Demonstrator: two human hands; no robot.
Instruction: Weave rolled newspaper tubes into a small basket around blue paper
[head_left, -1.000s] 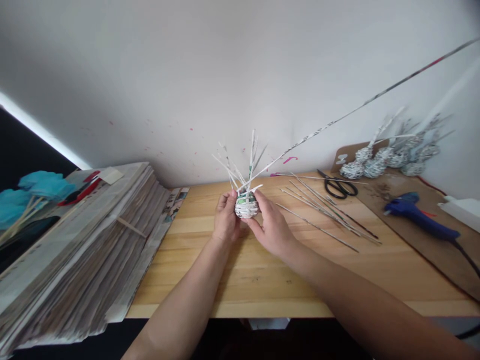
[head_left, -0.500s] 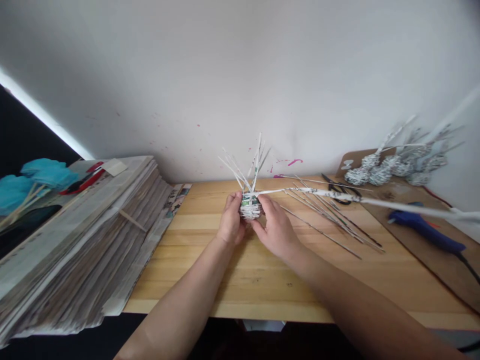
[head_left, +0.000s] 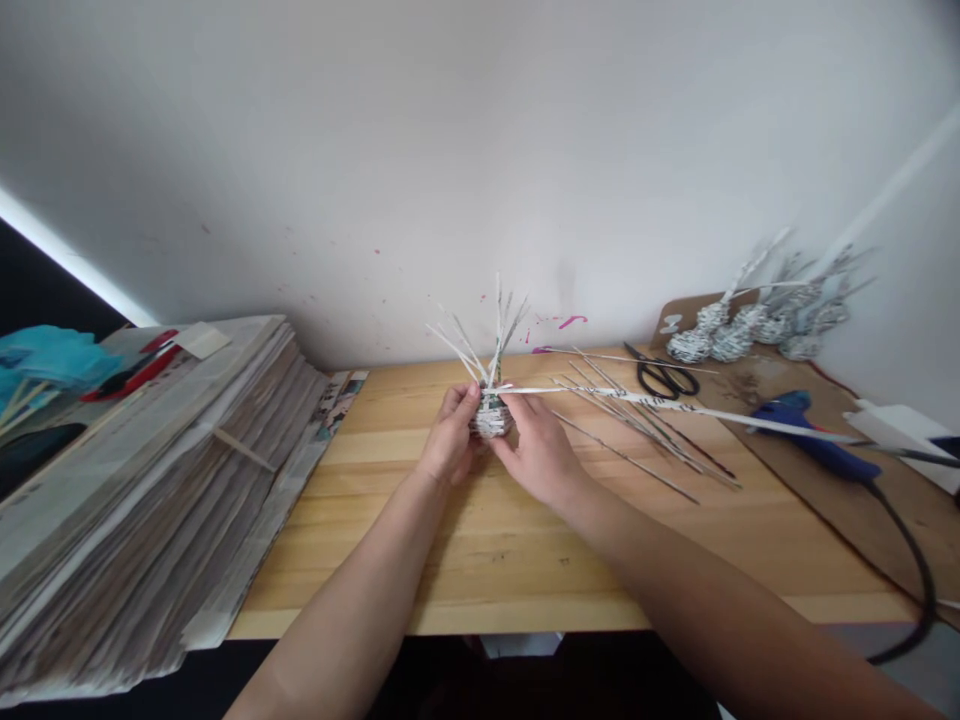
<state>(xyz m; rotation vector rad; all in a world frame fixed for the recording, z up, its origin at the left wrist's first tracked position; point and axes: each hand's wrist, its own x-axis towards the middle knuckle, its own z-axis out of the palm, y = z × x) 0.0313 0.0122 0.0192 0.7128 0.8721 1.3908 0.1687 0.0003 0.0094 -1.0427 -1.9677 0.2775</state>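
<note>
Between my two hands, above the wooden table, is a small round woven paper basket with several paper stakes fanning up from its top. My left hand is closed on its left side, thumb near the rim. On the right side my right hand grips it, fingers at the rim and thumb low. From the rim a long rolled-paper strand stretches out to the right, almost level, past my right hand. Some fingertips are hidden behind the basket.
Loose paper rods lie right of my hands, with black scissors behind them. Farther right are a blue glue gun and several woven paper pieces. A tall newspaper stack stands left, bearing a red-handled tool.
The long strand has swung down from a steep upward slant to nearly level across the right side. Both hands keep hold of the basket. The camera view has shifted slightly.
</note>
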